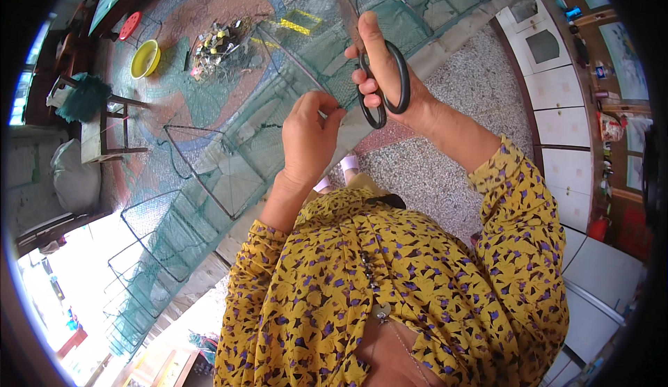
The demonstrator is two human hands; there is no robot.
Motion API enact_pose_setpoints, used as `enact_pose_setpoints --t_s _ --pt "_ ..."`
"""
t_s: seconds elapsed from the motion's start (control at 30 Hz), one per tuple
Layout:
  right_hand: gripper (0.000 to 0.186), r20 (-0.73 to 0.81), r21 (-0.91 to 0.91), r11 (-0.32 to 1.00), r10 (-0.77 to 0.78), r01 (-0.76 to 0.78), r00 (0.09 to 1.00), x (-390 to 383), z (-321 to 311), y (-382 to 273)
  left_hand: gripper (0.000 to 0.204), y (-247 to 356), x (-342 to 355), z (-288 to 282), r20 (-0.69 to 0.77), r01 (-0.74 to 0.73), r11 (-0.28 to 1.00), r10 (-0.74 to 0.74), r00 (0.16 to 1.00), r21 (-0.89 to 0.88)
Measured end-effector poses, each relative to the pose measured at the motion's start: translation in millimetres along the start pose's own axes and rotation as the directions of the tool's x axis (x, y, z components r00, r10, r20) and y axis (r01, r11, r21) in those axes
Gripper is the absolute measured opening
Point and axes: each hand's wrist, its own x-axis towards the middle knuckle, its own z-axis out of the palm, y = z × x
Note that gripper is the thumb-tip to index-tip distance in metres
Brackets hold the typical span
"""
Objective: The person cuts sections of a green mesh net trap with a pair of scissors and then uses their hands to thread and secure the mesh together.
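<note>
The right hand grips the scissors by their black handles, blades blurred and pointing away over the green net. Just left of the scissors, the left hand is closed in a pinch; what its fingertips hold is too small to tell. The net stretches beyond both hands, lower left to upper right.

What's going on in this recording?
A person in a yellow patterned top is working over a long green net with dark frames, spread across the room. The right hand holds black-handled scissors; the left hand is pinched in front of the net, though what it grips is too small to tell. A yellow basin sits on the floor beyond.
</note>
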Motion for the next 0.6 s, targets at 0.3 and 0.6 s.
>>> enact_pose_setpoints --t_s 0.3,0.6 --pt "0.083 -0.022 0.037 0.986 -0.162 0.163 0.987 8 -42 -16 0.017 -2 -5 6 -0.019 -0.058 0.998 0.058 0.998 -0.018" --pt "0.091 0.145 0.008 0.987 0.155 -0.158 0.977 -36 -48 -16 0.020 26 64 -13 0.264 0.452 0.546 -0.389 0.883 -0.706"
